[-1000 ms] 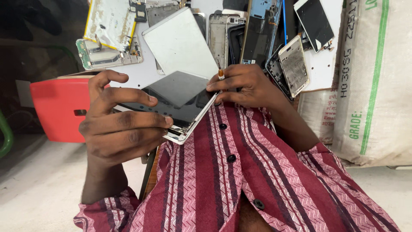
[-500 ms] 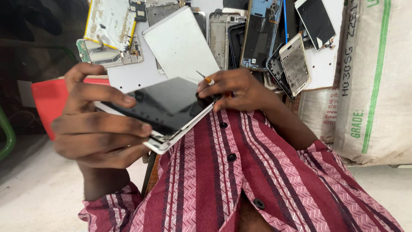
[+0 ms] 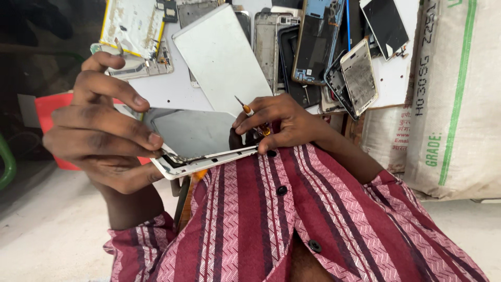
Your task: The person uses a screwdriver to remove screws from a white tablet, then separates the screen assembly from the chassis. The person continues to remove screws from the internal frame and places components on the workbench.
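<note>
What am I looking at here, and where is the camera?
The single view comes from a camera worn on the person's head, looking down at their own bare hands. The left hand grips a white-framed tablet at its edge, where the screen panel looks partly lifted from the frame. The right hand pinches a small orange-handled screwdriver against the tablet's other edge. Behind, a white board holds phone frames, a grey tablet back cover and loose screens. A woven sack stands at the right.

Left hand (image 3: 107,133) at nine o'clock has its fingers curled in a clamp; right hand (image 3: 279,125) at center pinches, fingers bent.
</note>
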